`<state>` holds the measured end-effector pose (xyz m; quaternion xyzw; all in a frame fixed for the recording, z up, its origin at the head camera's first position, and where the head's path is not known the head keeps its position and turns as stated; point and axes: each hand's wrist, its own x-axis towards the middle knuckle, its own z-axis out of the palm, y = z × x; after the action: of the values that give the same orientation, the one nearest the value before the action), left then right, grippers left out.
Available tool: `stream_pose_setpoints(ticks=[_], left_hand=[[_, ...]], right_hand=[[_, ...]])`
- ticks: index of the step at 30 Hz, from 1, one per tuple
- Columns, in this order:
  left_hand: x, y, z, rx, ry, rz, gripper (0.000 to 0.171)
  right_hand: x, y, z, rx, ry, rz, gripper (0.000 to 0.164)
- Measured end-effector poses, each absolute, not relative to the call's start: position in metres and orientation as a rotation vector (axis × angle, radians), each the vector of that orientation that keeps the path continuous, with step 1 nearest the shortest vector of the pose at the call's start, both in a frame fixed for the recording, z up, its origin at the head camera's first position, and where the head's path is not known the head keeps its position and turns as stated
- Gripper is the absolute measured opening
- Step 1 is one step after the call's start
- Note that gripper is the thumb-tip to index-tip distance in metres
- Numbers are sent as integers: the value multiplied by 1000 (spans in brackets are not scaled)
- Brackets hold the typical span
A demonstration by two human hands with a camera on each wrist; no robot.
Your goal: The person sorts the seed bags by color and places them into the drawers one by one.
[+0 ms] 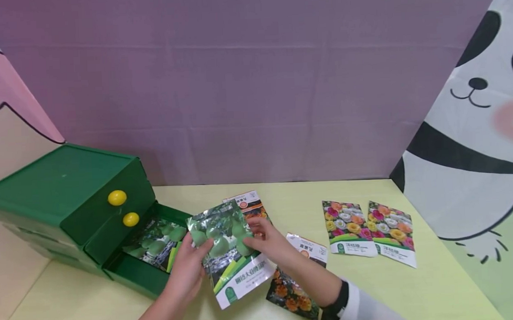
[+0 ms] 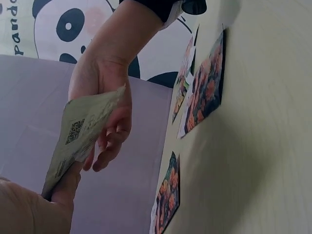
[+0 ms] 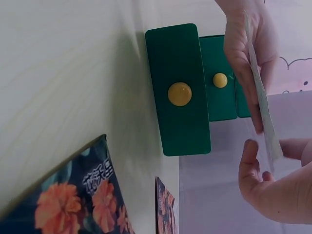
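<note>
My left hand pinches a shiny green seed packet at its left edge, thumb on the front. Pale green round fruits and a white lower band show on the packet; its back carries a QR code in the left wrist view. My right hand is at the packet's right edge, thumb on the front face. In the right wrist view its loosely bent fingers stand apart from the packet. A matching green packet lies in the pulled-out drawer of a green cabinet, left of my hands.
Two orange-flower packets, one farther back and one under my right forearm, lie on the table. Two multicoloured flower packets, left and right, overlap slightly farther right. Yellow knobs stick out from the cabinet.
</note>
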<state>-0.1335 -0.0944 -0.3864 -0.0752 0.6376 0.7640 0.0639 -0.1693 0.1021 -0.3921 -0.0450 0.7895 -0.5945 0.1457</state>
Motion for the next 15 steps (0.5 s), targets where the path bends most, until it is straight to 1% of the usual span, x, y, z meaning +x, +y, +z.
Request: stream_pose_setpoints(ticks=[3,5,10,12,15], left_hand=[[-136,-107,-388,-295,1902,2321,60],[-139,-119,-389,-354,1867,2335,58],[-147,-150,-391,-460,1757,2331,62],[-151,-161,-394,-499,1675,2349,67],[-157,-175,-400,-538,1509,2409,59]], right_hand=[[-172,104,-394,-175,2225,-1777,52],[-173,106,-396,-204,2186,-1814,55],[-179,109,-403,-234,2150,-1784,63],[-181,109,-407,-223,2125,-1737,63],[-182,104,-412,-198,2048,-1670,59]])
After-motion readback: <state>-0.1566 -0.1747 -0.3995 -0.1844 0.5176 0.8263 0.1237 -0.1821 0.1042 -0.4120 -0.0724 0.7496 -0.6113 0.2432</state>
